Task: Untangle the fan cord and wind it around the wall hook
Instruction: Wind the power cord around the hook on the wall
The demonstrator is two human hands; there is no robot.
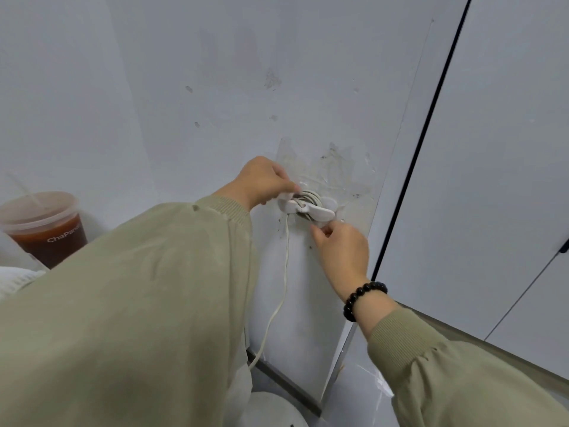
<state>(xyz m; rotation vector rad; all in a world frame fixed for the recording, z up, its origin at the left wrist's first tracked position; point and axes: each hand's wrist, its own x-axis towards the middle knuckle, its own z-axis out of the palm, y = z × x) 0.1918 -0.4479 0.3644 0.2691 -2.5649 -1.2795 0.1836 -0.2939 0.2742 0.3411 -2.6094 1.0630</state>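
Surface: pale grey wall (pixel 191 87), seen scuffed and chipped, with smeared adhesive residue around the mount. White panels (pixel 498 149), split by a black gap, are set to the right. A lidded cup (pixel 43 229) of brown drink with a straw is seen at far left, near the wall. A white rounded housing (pixel 271 408) is cut off at the bottom edge.

Task item: the white wall hook (pixel 311 210) is stuck to the wall at mid-frame. Several turns of the fan cord (pixel 308 197) are already wound behind its wings. One strand is left hanging straight down from the left side of the hook and is lost behind the left sleeve (pixel 138 303).

Grip:
- left hand (pixel 261 180): fingers are curled tight. The tips are pinched together at the left end of the hook, right on the coiled cord.
- right hand (pixel 341 251): fingers are curled, with thumb and forefinger nearly closed. The tips are held just under the lower right edge of the hook. Whether cord or hook is pinched cannot be told, since the contact is hidden by the fingers.

A black bead bracelet (pixel 365 298) is worn on the right wrist.
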